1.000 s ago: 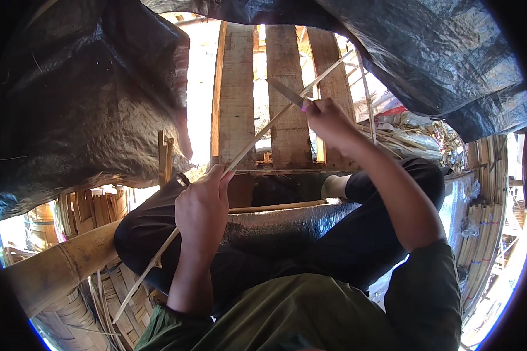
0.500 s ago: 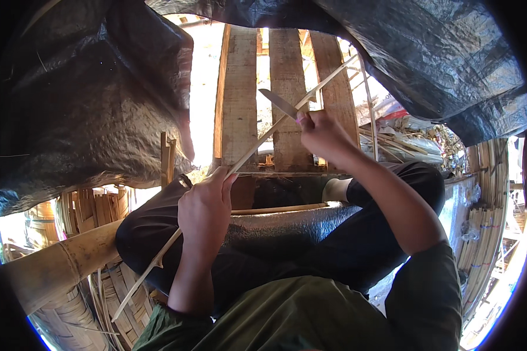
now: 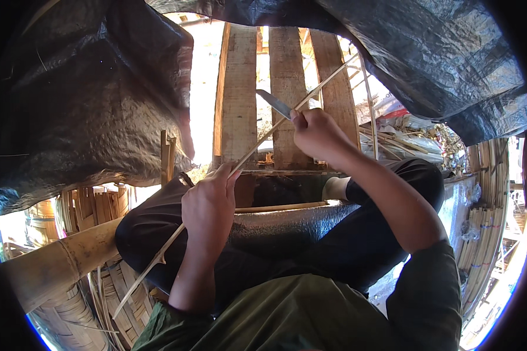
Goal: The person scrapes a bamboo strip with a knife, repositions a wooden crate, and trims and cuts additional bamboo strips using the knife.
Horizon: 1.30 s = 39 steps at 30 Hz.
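Note:
My left hand (image 3: 208,206) is closed around a long, thin bamboo strip (image 3: 262,139). The strip slants from the lower left, past my left knee, up to the far right, and a small splinter sticks out on its lower part. In my right hand (image 3: 323,138) is a knife (image 3: 274,104), gripped near the base of its blade. The blade points to the upper left and crosses the strip at its base, apparently touching it. My right fingers cover the knife's handle.
Wooden planks (image 3: 240,93) with gaps between them extend ahead. Dark plastic sheeting (image 3: 88,105) hangs at left and upper right. A thick bamboo pole (image 3: 64,263) lies by my left knee. Bundled bamboo strips (image 3: 479,245) stand at right, and a silvery sheet (image 3: 275,228) lies between my legs.
My right hand and the knife have shifted slightly left and toward me along the strip. My left hand has moved a little to the right, still holding the strip.

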Motion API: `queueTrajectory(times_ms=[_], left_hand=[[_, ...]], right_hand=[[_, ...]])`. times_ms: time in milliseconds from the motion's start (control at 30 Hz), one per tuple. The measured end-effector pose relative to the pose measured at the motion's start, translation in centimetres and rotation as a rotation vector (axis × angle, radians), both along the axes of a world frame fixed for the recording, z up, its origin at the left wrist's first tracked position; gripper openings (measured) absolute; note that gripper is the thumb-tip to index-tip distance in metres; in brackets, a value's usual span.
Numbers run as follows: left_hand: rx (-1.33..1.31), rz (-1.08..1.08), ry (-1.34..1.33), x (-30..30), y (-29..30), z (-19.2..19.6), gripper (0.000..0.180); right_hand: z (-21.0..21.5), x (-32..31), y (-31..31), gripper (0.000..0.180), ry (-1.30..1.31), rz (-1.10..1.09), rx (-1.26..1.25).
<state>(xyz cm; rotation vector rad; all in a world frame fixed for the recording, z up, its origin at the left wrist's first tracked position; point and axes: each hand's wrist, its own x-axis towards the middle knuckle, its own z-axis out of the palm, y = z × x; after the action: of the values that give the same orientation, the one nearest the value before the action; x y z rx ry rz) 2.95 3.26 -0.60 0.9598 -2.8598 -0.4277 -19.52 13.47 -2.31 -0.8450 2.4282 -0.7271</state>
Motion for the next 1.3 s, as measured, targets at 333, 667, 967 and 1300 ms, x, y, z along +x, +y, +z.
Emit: queueTrajectory(times_ms=[333,667,967,1300], left_hand=[[0.025,0.018,-0.043,-0.4,0.1,0.5,0.026],[0.027,0.021,0.022,0.2,-0.1,0.4,0.023],[0.05,0.036,0.053,0.3,-0.3,0.6,0.024],[0.035,0.027,0.096,-0.2,0.1,0.6,0.023]], right_hand=[[1.2,0.1,-0.3,0.053,-0.091,0.007,0.08],[3.3,1.0,-0.7,0.045,-0.118,-0.024,0.137],[2.8,-0.5,-0.3,0.049,-0.395,-0.136,0.148],[3.0,-3.3,-0.6,0.045,-0.279,-0.114,0.167]])
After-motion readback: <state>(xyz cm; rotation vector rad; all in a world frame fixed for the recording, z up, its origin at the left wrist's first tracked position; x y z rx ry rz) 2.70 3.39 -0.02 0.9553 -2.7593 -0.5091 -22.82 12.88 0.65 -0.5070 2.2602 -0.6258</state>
